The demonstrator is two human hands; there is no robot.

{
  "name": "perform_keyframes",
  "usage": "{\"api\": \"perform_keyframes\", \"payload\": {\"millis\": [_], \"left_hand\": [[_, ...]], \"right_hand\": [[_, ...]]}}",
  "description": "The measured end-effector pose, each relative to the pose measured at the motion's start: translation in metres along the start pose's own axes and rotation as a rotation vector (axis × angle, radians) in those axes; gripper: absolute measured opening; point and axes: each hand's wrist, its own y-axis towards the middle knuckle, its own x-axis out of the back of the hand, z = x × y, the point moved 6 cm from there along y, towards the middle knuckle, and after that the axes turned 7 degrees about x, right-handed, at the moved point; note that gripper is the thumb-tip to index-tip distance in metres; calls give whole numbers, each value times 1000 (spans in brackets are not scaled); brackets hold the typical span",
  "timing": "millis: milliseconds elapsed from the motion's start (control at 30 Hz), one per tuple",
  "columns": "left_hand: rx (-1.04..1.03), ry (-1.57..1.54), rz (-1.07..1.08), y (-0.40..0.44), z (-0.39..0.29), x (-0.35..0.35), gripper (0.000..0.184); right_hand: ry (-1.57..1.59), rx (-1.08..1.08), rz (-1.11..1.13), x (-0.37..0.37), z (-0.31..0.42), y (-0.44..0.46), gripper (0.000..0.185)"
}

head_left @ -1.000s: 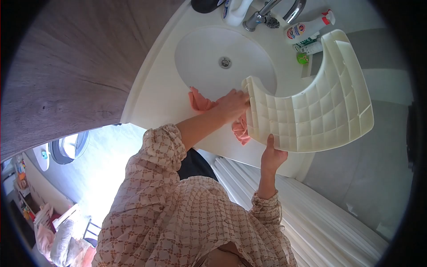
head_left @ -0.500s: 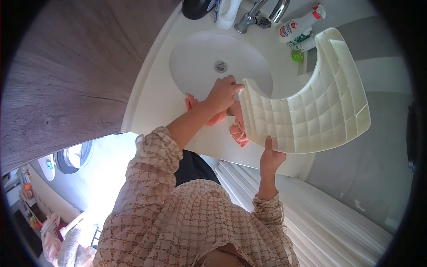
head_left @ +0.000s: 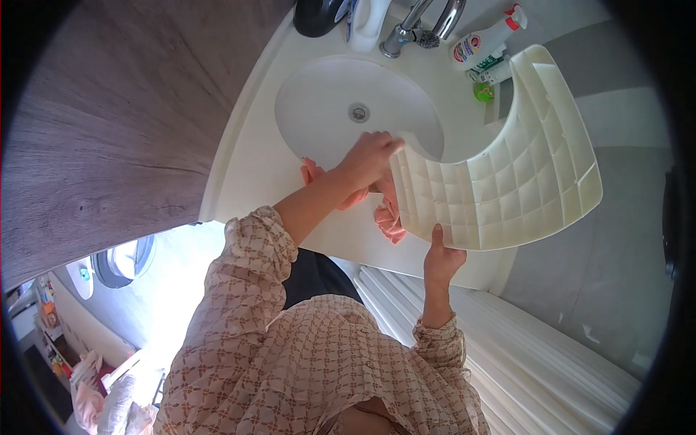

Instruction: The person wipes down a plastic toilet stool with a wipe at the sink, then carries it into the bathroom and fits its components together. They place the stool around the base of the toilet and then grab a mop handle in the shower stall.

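Observation:
A curved cream plastic panel (head_left: 500,181) with a grid of ribs is tilted over the right side of the washbasin (head_left: 319,101). At its lower edge is my right hand (head_left: 442,261), closed on it, thumb on the ribbed face and the other fingers hidden behind. My left hand (head_left: 368,158) is closed at the panel's left end, its fingertips slightly blurred against the edge; what they pinch is unclear. A crumpled pink cloth (head_left: 390,221) lies on the counter's front, partly under my left hand and forearm.
Behind the basin stand a chrome faucet (head_left: 399,40), a white bottle (head_left: 368,25) and a dark rounded object (head_left: 316,16). A spray bottle (head_left: 482,43) and a green item (head_left: 483,92) are at the back right. White folds of curtain (head_left: 464,333) hang below the counter.
My left hand has shifted up along the panel's left end, then slightly down again. My right hand has kept its hold. The whole view has shifted a little.

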Motion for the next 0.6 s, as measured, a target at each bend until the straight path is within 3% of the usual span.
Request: {"api": "perform_keyframes", "payload": {"millis": [100,200,300,400,533,567,600], "left_hand": [[138,-50,45,1,29,-4,21],[484,-458,-193,2,45,14,23],[400,-609,-204,23,5,35,24],[168,-547,129,28,-39,4,26],[88,22,187,39,1,-8,32],[81,7,190,39,4,-6,25],[242,-219,170,37,13,-3,23]], "right_hand": [[-32,13,-9,2,-1,2,24],[-81,9,-21,-1,8,0,25],[-79,6,-8,0,6,-2,25],[-62,38,1,3,-4,-3,24],[-98,92,18,4,5,-1,22],[-86,91,17,4,6,0,22],[-74,88,15,4,6,0,22]]}}
